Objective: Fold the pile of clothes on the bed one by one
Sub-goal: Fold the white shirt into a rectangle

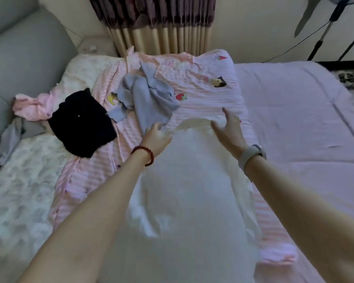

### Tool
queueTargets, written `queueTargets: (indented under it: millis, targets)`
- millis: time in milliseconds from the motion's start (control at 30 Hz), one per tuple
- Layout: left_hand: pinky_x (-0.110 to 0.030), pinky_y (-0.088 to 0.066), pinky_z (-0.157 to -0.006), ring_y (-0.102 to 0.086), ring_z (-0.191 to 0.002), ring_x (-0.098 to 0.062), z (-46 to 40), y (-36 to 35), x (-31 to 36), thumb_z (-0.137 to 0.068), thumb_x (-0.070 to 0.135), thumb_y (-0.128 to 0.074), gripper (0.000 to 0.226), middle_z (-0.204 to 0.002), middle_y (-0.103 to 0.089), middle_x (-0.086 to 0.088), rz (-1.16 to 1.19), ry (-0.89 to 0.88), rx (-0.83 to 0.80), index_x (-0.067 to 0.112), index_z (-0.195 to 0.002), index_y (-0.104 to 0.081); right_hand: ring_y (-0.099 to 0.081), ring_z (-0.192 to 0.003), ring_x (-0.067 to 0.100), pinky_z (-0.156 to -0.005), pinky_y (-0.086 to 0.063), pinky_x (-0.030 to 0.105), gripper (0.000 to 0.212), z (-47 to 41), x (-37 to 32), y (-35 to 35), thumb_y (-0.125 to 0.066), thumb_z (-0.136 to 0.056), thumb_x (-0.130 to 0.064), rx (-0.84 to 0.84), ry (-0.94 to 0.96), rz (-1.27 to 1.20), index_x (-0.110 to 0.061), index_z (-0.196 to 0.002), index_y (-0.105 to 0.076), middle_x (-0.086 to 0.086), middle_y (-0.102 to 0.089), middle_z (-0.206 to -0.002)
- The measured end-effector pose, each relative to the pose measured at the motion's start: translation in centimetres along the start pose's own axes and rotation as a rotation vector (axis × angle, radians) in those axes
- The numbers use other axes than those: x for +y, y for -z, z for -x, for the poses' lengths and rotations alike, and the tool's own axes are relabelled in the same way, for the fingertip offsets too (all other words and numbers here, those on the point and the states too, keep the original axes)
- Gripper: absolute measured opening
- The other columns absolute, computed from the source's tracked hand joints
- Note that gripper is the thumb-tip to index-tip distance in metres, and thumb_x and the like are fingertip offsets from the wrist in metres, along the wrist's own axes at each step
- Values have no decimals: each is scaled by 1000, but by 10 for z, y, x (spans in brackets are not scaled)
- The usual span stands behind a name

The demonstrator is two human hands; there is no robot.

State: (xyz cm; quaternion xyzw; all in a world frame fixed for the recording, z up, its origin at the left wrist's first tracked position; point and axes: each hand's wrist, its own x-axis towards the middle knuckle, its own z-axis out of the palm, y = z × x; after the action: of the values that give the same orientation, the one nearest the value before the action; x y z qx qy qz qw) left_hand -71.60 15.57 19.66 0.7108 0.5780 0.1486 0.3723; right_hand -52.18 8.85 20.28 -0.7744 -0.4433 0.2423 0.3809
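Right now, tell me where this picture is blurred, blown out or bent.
Head view: the white garment is overexposed, its folds washed out and soft; both forearms smear near the bottom edge; the wide lens bows the bed edges and curtain; the black garment loses detail in shadow.

Both arms outstretched, left hand (156,137) and right hand (229,129) fingers spread.

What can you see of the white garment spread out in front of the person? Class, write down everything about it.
The white garment is plain, soft, thin-looking cloth, lying spread lengthwise over the pink striped sheet. It is mostly flat, with loose wrinkles along its sides. Its far edge curves like a neckline or waistband; I cannot tell which. The left hand lies at the far left corner and the right hand, fingers straight, at the far right. The grey garment lies just beyond it.
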Motion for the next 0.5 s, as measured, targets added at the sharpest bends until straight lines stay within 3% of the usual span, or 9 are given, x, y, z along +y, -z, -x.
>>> queueTargets:
  millis: [67, 167, 267, 300, 400, 467, 500]
  targets:
    - [-24, -28, -100, -38, -129, -26, 14, -28, -48, -90, 15, -55, 48, -139, -40, -15, -9, 60, -2, 8, -135, -41, -26, -138, 26, -111, -19, 30, 53, 25, 32, -33, -50, -94, -18, -96, 44, 75, -7, -142, -32, 16, -30, -147]
    - [-31, -28, -105, -36, -129, -26, 45, -56, -126, -90, 14, -53, 42, -138, -43, -14, -42, 195, 101, 9, -131, -47, -27, -138, 25, -112, -24, 37, 48, 76, 76, -83, -44, -97, -25, -265, 60, 163, -16, -142, -35, 12, -31, -148]
    - [-35, -20, -110, -26, -136, -27, 79, -64, -188, -91, 20, -52, 49, -147, -34, -12, -226, 225, 176, 11, -137, -41, -17, -141, 26, -113, -17, 47, 51, 121, 101, -125, -29, -95, -38, -448, 144, 419, -26, -145, -27, 6, -22, -153]
    - [-38, -14, -113, -17, -140, -28, 91, -66, -206, -93, 26, -49, 54, -152, -24, -9, -350, 233, 93, 16, -143, -31, -10, -143, 25, -113, -12, 50, 50, 133, 109, -136, -27, -97, -38, -520, 149, 511, -29, -146, -21, 3, -14, -156]
    - [-50, 2, -112, 10, -143, -28, 121, -75, -246, -95, 47, -30, 60, -157, 7, 1, -772, 160, -405, 35, -148, -3, 4, -144, 25, -110, -3, 58, 50, 161, 137, -164, -25, -100, -38, -724, 79, 740, -33, -147, -10, -1, 3, -157]
    - [-52, -3, -111, 10, -143, -28, 128, -82, -264, -95, 48, -30, 59, -157, 8, 0, -859, 93, -593, 36, -148, -5, 7, -144, 26, -108, -4, 61, 51, 174, 156, -174, -26, -99, -36, -823, -29, 846, -34, -147, -9, 0, 7, -157]
    - [-50, -10, -112, 3, -144, -28, 127, -84, -267, -95, 44, -34, 56, -157, 0, -2, -796, 60, -574, 33, -147, -15, 6, -144, 26, -108, -7, 62, 52, 177, 164, -174, -28, -99, -34, -821, -48, 876, -34, -147, -10, 0, 7, -157]
